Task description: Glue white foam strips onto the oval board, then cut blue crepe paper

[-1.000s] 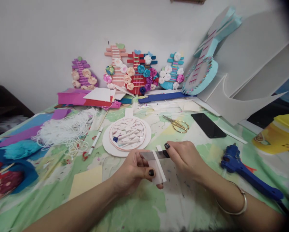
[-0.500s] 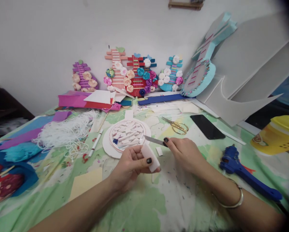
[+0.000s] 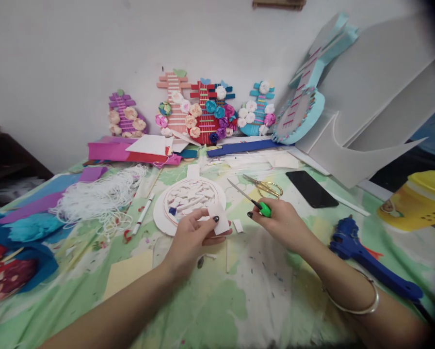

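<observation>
My left hand point(image 3: 199, 232) grips a white foam piece point(image 3: 219, 218) between thumb and fingers, over the lower right edge of a white round cutout point(image 3: 159, 213). Many small white scraps point(image 3: 193, 196) and one dark blue bit fill the cutout's middle. To the right, my right hand point(image 3: 281, 220) is closed on the green handle of a knife point(image 3: 264, 208). Its thin blade points up and left, apart from the foam. A small white piece point(image 3: 238, 226) lies on the table between the hands.
Gold scissors point(image 3: 268, 188), a black phone point(image 3: 312, 189) and a blue glue gun point(image 3: 370, 264) lie on the right, near a yellow container point(image 3: 417, 201). White cord point(image 3: 97, 198) and a marker point(image 3: 143, 214) are left. Decorated guitar shapes point(image 3: 204, 111) line the wall.
The knife has swung away from the foam, and its green handle now shows. My left hand has shifted slightly up and left, with the foam turned flatter towards the camera.
</observation>
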A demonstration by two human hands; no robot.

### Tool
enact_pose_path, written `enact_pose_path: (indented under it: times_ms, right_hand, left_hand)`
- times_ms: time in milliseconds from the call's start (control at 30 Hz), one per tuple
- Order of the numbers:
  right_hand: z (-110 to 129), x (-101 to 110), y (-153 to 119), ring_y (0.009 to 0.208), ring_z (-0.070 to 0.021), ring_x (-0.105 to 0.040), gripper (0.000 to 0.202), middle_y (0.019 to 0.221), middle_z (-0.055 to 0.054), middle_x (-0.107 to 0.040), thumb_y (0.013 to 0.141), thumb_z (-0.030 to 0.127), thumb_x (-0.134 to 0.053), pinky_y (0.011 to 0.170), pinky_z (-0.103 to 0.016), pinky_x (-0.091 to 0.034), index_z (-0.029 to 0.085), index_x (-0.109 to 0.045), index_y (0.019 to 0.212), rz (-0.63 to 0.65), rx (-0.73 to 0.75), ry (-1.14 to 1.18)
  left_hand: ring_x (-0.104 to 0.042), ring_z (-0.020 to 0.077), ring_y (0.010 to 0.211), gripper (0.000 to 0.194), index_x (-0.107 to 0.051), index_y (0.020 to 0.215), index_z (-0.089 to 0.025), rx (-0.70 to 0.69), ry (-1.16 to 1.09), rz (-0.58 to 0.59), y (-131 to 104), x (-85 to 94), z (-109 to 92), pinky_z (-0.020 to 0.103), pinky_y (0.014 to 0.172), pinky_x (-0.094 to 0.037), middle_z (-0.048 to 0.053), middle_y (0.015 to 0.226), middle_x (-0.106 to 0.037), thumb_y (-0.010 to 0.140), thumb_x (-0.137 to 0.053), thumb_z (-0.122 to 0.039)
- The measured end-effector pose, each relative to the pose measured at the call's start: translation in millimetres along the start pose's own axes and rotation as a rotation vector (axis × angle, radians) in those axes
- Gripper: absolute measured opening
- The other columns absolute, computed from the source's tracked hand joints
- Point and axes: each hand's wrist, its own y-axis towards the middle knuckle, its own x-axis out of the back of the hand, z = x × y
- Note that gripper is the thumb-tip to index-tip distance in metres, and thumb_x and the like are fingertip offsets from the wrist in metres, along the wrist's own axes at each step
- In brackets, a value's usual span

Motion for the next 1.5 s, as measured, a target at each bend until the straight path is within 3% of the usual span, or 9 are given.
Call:
enact_pose_path:
  times_ms: [267, 467, 633, 767, 933, 1033, 1167, 1400, 1500]
  right_hand:
    - [-2.6, -0.6, 1.2, 0.063, -0.0166, -0.051, 0.013, 0.067, 0.000, -0.059, 0.077, 0.033, -0.052, 0.057, -0.026, -0.031, 0.020, -0.054, 0.076, -0.051, 0.018, 0.040]
    - [-7.6, 3.0, 1.2, 0.071, -0.0193, -0.054, 0.029, 0.080, -0.002, -0.058, 0.067, 0.031, -0.061, 0.058, -0.027, -0.035, 0.022, -0.051, 0.093, -0.072, 0.011, 0.097]
    - [-9.4, 7.0, -0.1, 0.070, -0.0185, -0.055, 0.021, 0.084, -0.004, -0.058, 0.075, 0.023, -0.048, 0.061, -0.030, -0.040, 0.020, -0.040, 0.095, -0.042, 0.054, 0.175]
    - [-7.6, 4.2, 0.4, 0.065, -0.0151, -0.059, 0.014, 0.083, -0.003, -0.059, 0.079, 0.020, -0.042, 0.064, -0.032, -0.046, 0.021, -0.037, 0.092, 0.002, 0.090, 0.341]
    - [-9.5, -3.4, 3.4, 0.058, -0.0137, -0.063, 0.009, 0.083, -0.003, -0.061, 0.085, 0.027, -0.039, 0.054, -0.029, -0.052, 0.021, -0.038, 0.092, -0.009, 0.041, 0.449]
    - [-10.8, -2.7, -1.0, 0.044, -0.0098, -0.058, 0.014, 0.085, -0.003, -0.062, 0.086, 0.033, -0.040, 0.040, -0.023, -0.046, 0.022, -0.035, 0.093, -0.078, 0.034, 0.467]
    - [-11.1, 0.9, -21.4, 0.035, -0.0070, -0.052, 0.016, 0.078, 0.000, -0.063, 0.088, 0.035, -0.039, 0.033, -0.019, -0.039, 0.021, -0.038, 0.095, -0.060, 0.034, 0.462]
    - [-10.4, 7.6, -83.5, 0.042, -0.0143, -0.061, 0.024, 0.063, 0.005, -0.056, 0.088, 0.042, -0.037, 0.036, -0.021, -0.046, 0.025, -0.035, 0.104, 0.101, -0.177, 0.624]
    - [-8.0, 8.9, -113.7, 0.038, -0.0131, -0.057, 0.019, 0.057, 0.006, -0.052, 0.090, 0.039, -0.034, 0.032, -0.019, -0.039, 0.023, -0.038, 0.098, 0.095, -0.195, 0.522]
  left_hand:
    - [-0.069, 0.0193, 0.076, 0.031, -0.057, 0.096, -0.014, -0.062, 0.077, 0.022, 0.2, 2.6, -0.4, 0.030, 0.076, -0.052, 0.007, 0.077, -0.072, 0.074, -0.067, -0.032]
    - [-0.064, 0.0177, 0.075, 0.018, -0.062, 0.080, -0.013, -0.132, 0.224, 0.011, 5.2, 2.1, 0.9, 0.026, 0.068, -0.050, 0.006, 0.082, -0.069, 0.070, -0.068, -0.027]
    - [-0.055, 0.0141, 0.072, 0.013, -0.063, 0.069, -0.014, -0.362, 0.462, 0.019, 8.9, 4.3, 1.7, 0.022, 0.063, -0.045, 0.003, 0.075, -0.060, 0.069, -0.066, -0.027]
    - [-0.050, 0.0126, 0.065, 0.013, -0.062, 0.068, -0.015, -0.411, 0.609, 0.033, 12.5, 7.1, 4.5, 0.022, 0.058, -0.042, 0.002, 0.069, -0.055, 0.072, -0.063, -0.027]
    - [-0.057, 0.0163, 0.075, 0.017, -0.062, 0.081, -0.014, -0.403, 0.605, 0.305, 8.1, -1.8, 11.8, 0.025, 0.066, -0.047, 0.005, 0.078, -0.061, 0.078, -0.057, -0.031]
    - [-0.054, 0.0156, 0.069, 0.018, -0.056, 0.082, -0.016, -0.468, 0.785, 0.496, -1.7, -12.2, 17.6, 0.026, 0.064, -0.043, 0.003, 0.076, -0.059, 0.083, -0.048, -0.031]
    - [-0.051, 0.0181, 0.072, 0.014, -0.051, 0.085, -0.018, -0.593, 1.087, 0.488, -10.3, -20.9, 21.3, 0.030, 0.068, -0.039, 0.004, 0.080, -0.057, 0.087, -0.040, -0.027]
    - [-0.047, 0.0185, 0.072, 0.013, -0.043, 0.076, -0.019, -0.615, 1.197, 0.265, 9.0, -9.2, 16.5, 0.031, 0.069, -0.036, 0.003, 0.076, -0.052, 0.086, -0.038, -0.025]
    - [-0.045, 0.0195, 0.081, 0.011, -0.043, 0.075, -0.019, -0.706, 1.222, 0.308, 9.9, -6.5, 15.8, 0.033, 0.076, -0.036, 0.005, 0.083, -0.052, 0.085, -0.039, -0.023]
